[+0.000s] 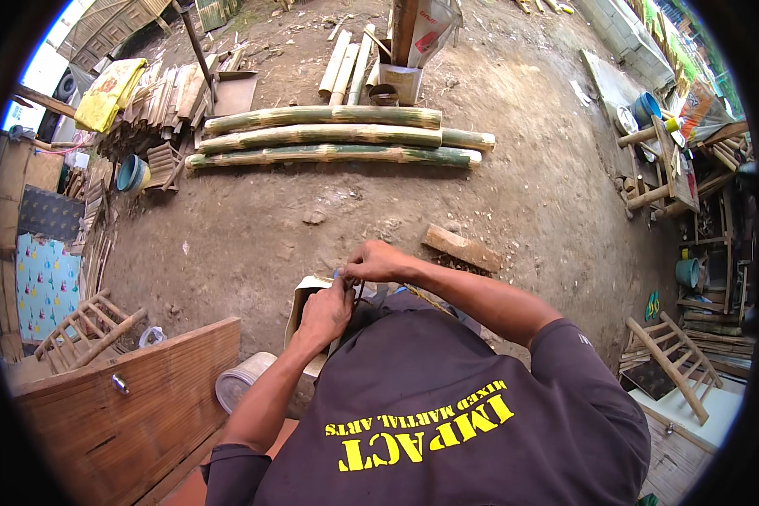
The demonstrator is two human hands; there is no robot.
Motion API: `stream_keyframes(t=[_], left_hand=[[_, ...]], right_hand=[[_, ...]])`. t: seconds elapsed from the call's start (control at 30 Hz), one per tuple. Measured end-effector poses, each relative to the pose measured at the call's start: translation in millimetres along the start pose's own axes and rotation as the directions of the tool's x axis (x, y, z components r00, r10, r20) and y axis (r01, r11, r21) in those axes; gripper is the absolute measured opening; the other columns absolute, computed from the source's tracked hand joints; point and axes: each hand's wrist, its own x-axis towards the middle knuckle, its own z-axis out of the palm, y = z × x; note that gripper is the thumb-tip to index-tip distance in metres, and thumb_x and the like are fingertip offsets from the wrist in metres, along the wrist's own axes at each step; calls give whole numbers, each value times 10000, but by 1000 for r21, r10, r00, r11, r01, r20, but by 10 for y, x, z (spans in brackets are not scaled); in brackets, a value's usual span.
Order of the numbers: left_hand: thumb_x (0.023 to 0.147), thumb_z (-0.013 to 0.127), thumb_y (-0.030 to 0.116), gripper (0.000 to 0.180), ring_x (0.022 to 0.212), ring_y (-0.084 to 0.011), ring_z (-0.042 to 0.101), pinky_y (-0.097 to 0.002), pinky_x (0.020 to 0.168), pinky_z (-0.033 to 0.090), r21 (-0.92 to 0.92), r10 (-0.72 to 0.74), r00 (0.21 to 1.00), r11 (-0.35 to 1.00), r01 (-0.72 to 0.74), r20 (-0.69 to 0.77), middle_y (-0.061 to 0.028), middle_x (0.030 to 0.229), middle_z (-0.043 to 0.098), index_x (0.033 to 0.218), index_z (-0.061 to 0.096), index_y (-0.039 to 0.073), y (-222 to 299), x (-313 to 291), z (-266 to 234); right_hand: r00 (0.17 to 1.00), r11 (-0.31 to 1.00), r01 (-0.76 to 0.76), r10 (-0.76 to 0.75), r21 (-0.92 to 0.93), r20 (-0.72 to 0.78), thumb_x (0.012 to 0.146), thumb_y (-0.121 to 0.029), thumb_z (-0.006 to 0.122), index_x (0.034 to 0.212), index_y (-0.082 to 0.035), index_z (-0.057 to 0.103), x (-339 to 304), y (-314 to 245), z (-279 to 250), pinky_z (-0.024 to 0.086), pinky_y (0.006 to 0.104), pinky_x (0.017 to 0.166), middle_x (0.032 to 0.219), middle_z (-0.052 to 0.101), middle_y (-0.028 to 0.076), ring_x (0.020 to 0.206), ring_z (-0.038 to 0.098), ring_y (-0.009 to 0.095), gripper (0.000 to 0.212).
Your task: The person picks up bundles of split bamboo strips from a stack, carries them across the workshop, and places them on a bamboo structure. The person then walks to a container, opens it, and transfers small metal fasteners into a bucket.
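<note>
My two hands meet in front of my chest. My left hand [325, 314] is closed, its fingertips pinched close against the right. My right hand [377, 261] is closed as well, curled over from the right side. A thin dark strip [359, 293] hangs just under the right fingers, and a tiny blue bit shows between the hands. What the left fingers pinch is too small to make out. Beside my left hand stands a cream-coloured open container [310, 283] with a dark inside, partly covered by my hand and arm. My dark shirt hides what lies below.
Several green bamboo poles [337, 135] lie across the ground ahead. A wooden block [462, 247] rests beyond my right forearm. At left are a wooden panel [135, 405], a round pale tub [243, 379] and a small bamboo rack [93, 331]; another rack [676, 367] stands at right.
</note>
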Motion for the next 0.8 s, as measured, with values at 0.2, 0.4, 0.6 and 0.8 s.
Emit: stream_keyframes(t=[0.2,0.4,0.6,0.8], left_hand=[[1026,463,273,295,815,-496,651,-599,746,479,-86,-75,994,994,69,-76,-302,843,674,1062,557,-3,-318,-19,-179],[1018,473,272,303,843,-498,647,-595,746,477,-91,-59,996,994,53,-67,-303,841,673,1080,550,-15,-663,88,-457],[1018,472,268,295,859,-503,633,-580,746,468,-84,-67,996,995,63,-52,-305,858,665,1052,544,-16,-1099,292,-900],[1016,481,274,307,838,-502,647,-599,743,479,-122,-73,995,990,65,-61,-318,831,663,1028,538,-27,-1788,399,-1468]], right_hand=[[985,935,48,-103,351,140,872,-236,716,1011,-52,774,262,-45,75,524,326,766,888,757,62,840,684,162,237],[1000,814,-10,11,581,2,849,-161,731,945,-19,719,796,-140,296,473,278,678,870,703,45,776,607,116,172],[997,828,-17,-30,561,74,836,-158,739,945,-15,702,1444,-554,142,479,278,693,867,694,40,788,610,112,183],[971,642,-199,26,740,238,887,-102,693,962,-85,604,2041,-991,225,406,255,575,812,653,12,693,579,105,118]])
